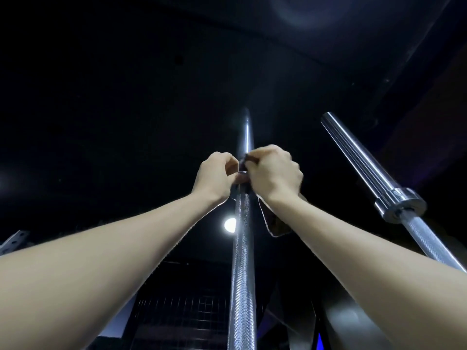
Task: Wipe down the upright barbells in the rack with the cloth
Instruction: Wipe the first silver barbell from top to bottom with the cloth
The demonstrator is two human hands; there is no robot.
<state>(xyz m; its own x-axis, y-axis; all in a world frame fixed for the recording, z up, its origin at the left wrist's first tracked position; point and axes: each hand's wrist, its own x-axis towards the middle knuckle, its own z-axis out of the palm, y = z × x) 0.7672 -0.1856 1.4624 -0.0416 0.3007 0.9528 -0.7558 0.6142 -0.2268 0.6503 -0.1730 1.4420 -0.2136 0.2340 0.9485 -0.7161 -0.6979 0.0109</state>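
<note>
I look steeply upward along a chrome upright barbell (242,261) with a knurled shaft that rises through the middle of the view. Both arms reach up to it. My left hand (216,176) and my right hand (274,174) meet at the bar near its collar, fingers curled, and pinch a dark cloth (274,224) wrapped around the bar there. A loose end of the cloth hangs below my right wrist. A second barbell (364,168) leans up at the right, its smooth sleeve and collar in plain sight.
The ceiling and surroundings are very dark. A bright round light (229,224) glows just left of the middle bar. A perforated metal bracket (12,241) shows at the far left. A dark wire grid (182,314) lies low in the centre.
</note>
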